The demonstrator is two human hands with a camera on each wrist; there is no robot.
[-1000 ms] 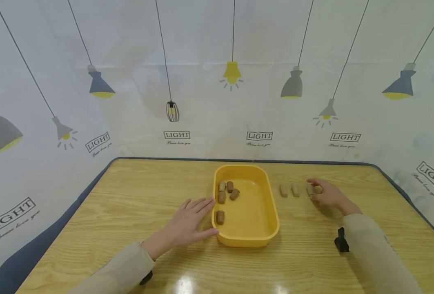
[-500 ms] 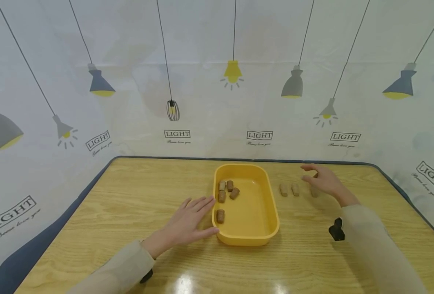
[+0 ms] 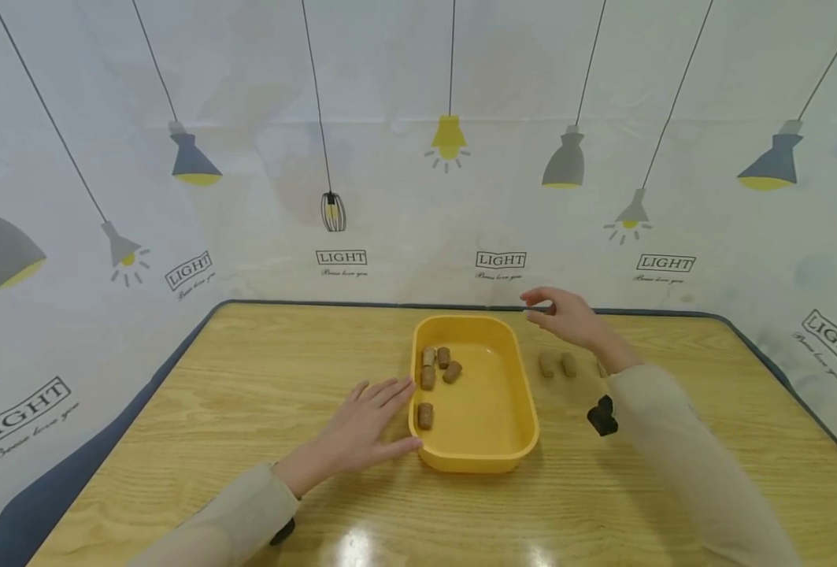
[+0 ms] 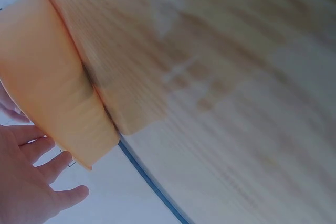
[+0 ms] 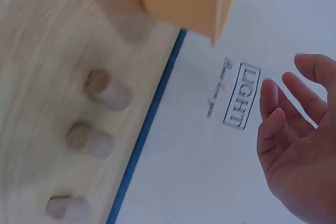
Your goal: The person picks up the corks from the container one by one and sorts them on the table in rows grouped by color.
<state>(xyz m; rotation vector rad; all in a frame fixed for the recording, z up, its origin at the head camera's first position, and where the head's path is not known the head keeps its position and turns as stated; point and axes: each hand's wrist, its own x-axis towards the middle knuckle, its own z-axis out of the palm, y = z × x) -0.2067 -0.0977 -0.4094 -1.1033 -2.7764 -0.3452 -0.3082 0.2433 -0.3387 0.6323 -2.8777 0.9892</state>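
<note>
Fingers of the left hand (image 3: 361,431) lie straight and spread, pinching nothing, their tips at the rim of the yellow tray (image 3: 485,433) on its 8-to-9 o'clock side. Taking the tray's centre as the dial, one cork (image 3: 425,416) lies inside at 8 o'clock, near the wall. Four more are grouped at 10 to 11: a pale cork (image 3: 428,357) and three brown ones.

Out on the table (image 3: 283,354), between 2 and 3 o'clock, three pale corks (image 5: 107,88) lie in a row, the outermost partly behind the right arm in the head view. Farther off, the right hand (image 3: 567,319) hangs above the table at 1 to 2 o'clock, fingers bent toward the thumb; whether a cork sits between them I cannot tell.

The step in hand looks like carrying corks one by one from table to tray, the left hand steadying. If the right hand has one, the next move seems to call for swinging toward 12 and lowering it inside.

Farthest, the backdrop (image 3: 404,173) repeats a boxed "LIGHT" label (image 3: 500,261), including at 10, 12 and 2 o'clock; the script beneath ends "love you", its first word unclear. No brand is legible on the tray.
</note>
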